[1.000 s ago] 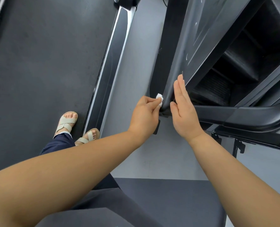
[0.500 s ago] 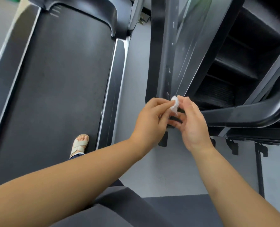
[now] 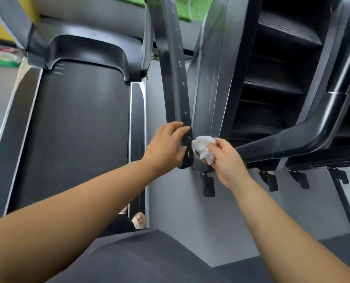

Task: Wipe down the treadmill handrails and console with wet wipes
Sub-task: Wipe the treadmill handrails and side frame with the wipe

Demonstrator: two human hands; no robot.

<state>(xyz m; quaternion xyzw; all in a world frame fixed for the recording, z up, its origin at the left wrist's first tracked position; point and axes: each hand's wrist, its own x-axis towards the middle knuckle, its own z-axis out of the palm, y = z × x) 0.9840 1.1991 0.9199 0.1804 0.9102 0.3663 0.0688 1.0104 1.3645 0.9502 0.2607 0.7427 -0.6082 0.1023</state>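
Nearest the camera, two bare forearms reach forward over a dark grey garment [image 3: 149,260], and a sandalled foot [image 3: 139,220] shows below them on the side strip of the treadmill deck.

The left hand [image 3: 166,146] lies against the lower end of a dark rail [image 3: 174,78]. Its fingers [image 3: 180,127] are nearly straight and released, laid over the rail's left face, with the thumb lower down by the rail's end.

The right hand [image 3: 227,160] pinches a crumpled white wet wipe [image 3: 203,148] between thumb and curled fingers. The wipe sits just right of the rail's lower end, in front of a grey side panel [image 3: 208,88]; whether it touches the rail cannot be told.

The rail's long axis runs from the hands up and away toward the top of the view, leaning slightly left. Right of the panel are black ribbed steps [image 3: 272,88] and a thick black handrail [image 3: 292,139] that bends upward. Left of the rail stretches the treadmill belt [image 3: 76,129]. Farthest off, at the left edge, a green and white packet [image 3: 4,58] lies on the grey floor [image 3: 176,211].
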